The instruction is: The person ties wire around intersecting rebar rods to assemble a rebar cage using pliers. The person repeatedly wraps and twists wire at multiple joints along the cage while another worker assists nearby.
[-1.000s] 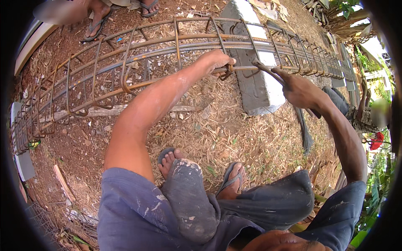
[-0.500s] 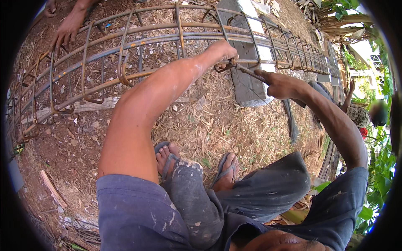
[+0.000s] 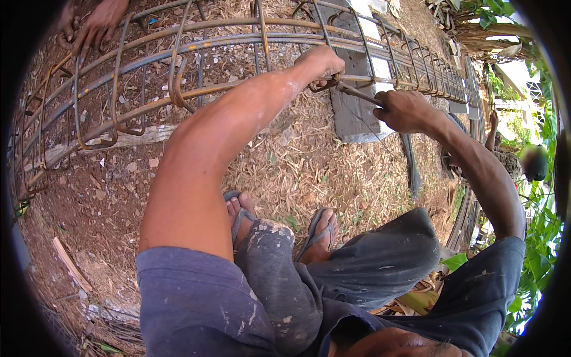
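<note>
A long cage of rusty rebar (image 3: 226, 86) with square stirrups runs across the upper part of the view. My left hand (image 3: 321, 62) is closed around the rebar where a stirrup meets the nearest bar; its fingertips are partly hidden. My right hand (image 3: 407, 112) grips the handles of dark metal pincers (image 3: 360, 95). Their jaws reach the same joint, just right of my left hand. A thin wire (image 3: 364, 126) hangs down from there. What the jaws hold is too small to make out.
A grey block with white parts (image 3: 352, 122) stands beneath the cage. Another person's hands (image 3: 98, 27) are at the cage's far left. My sandaled feet (image 3: 318, 235) stand on soil and dry straw. A wooden strip (image 3: 72, 265) lies at left; leafy plants (image 3: 538, 256) grow at right.
My right hand has turned and its fingers have closed further round the pincers. My left hand stays at the joint. The other person's hands have moved up and closer together.
</note>
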{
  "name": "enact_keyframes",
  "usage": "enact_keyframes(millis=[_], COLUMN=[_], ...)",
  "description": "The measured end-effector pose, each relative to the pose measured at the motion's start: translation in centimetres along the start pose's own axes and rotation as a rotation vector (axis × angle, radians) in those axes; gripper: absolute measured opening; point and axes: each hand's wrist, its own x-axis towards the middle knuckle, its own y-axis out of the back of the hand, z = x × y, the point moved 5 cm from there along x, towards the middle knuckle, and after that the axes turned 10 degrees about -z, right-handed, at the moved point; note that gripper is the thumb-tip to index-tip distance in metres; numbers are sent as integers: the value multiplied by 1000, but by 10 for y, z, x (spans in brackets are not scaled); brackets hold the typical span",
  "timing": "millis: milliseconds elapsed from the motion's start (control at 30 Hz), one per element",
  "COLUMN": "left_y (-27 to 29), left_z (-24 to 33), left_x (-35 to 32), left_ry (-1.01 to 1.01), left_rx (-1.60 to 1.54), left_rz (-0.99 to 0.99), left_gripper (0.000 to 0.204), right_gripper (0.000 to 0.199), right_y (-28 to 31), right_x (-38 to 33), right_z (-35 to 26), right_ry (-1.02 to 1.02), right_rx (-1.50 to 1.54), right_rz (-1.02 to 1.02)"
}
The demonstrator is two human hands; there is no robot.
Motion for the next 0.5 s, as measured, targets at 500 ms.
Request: enact_keyframes(millis=[500], left_y=[3], left_z=[-11], left_x=[11], left_ry=[-55], left_rx=[-42], left_rz=[75], left_gripper=[35], right_gripper=[55], right_y=[16], right_x=[0], right_z=[18], right_ry=[184], right_rx=[-167], right_rz=[206])
